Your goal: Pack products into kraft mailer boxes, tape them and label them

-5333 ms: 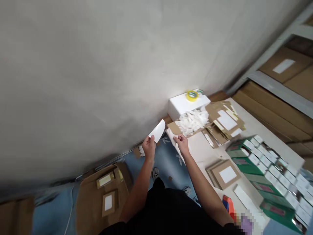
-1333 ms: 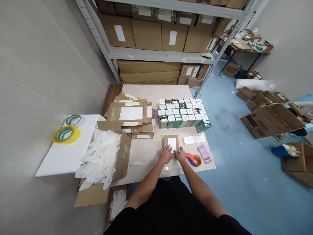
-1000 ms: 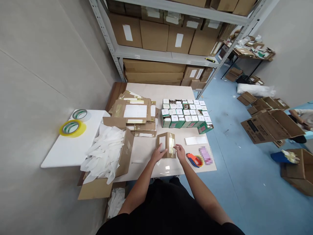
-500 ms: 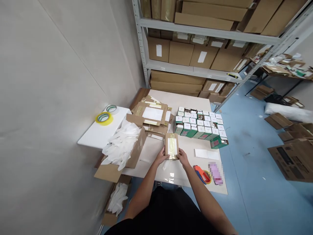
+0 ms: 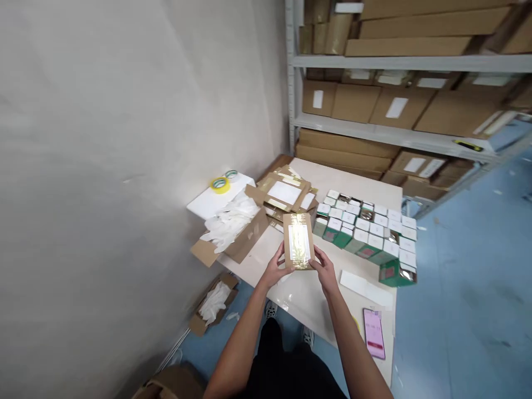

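Note:
Between my two hands is a small cardboard box (image 5: 299, 241), with a white label on its top and shiny clear tape running over it. My left hand (image 5: 275, 268) grips its lower left side, the thumb along the near edge. At the lower right corner my right hand (image 5: 325, 270) is closed on the same box. It appears lifted over the near part of the white table (image 5: 266, 252). Beyond it lies a stack of flat taped cardboard pieces (image 5: 285, 192). To its right stand rows of small green and white boxes (image 5: 366, 230).
Left, an open carton holds white paper strips (image 5: 231, 219); behind it, tape rolls (image 5: 220, 185) rest on a white board. A phone (image 5: 374, 333) and white card (image 5: 366, 287) lie at right. Shelves of cartons (image 5: 369, 105) stand behind. On the floor is another carton of white paper (image 5: 215, 302).
My hands have brought the box up, nearer the camera. The view has swung left, so the table and shelves sit further right. My right forearm now covers the scissors.

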Available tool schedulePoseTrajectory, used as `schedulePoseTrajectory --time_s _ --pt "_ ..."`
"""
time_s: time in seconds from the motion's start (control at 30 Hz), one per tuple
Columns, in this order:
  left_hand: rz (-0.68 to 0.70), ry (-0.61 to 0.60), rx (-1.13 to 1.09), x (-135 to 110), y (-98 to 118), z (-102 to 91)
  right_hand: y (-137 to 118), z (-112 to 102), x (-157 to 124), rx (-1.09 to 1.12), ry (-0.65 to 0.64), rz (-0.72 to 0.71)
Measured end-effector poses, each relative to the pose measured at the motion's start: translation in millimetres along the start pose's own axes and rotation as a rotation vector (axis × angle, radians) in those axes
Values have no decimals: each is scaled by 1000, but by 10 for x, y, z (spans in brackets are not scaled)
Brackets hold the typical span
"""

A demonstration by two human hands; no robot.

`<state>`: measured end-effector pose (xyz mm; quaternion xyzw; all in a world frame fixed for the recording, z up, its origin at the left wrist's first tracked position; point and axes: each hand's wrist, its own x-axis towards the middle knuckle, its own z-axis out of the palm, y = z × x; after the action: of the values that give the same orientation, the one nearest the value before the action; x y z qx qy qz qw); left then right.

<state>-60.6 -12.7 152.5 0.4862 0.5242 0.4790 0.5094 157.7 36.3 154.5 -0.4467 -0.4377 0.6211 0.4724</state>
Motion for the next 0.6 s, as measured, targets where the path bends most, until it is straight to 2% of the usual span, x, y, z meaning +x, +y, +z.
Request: schedulePoseTrajectory --time_s 0.1,0.2,0.4,0.5,0.6 --pt "-1 153 -2 -405 77 -18 -48 139 -75 12 -133 31" --pt "27 282 -11 -838 177 -151 -118 432 -178 5 -280 37" --pt "121 577 -28 -1746 324 -548 -172 1259 -616 1 -557 26" --pt "149 711 -43 -2286 331 -733 -73 1698 -935 -38 -682 16" --pt "148 852 -56 -2953 268 -919 119 2168 -1354 -80 -813 33"
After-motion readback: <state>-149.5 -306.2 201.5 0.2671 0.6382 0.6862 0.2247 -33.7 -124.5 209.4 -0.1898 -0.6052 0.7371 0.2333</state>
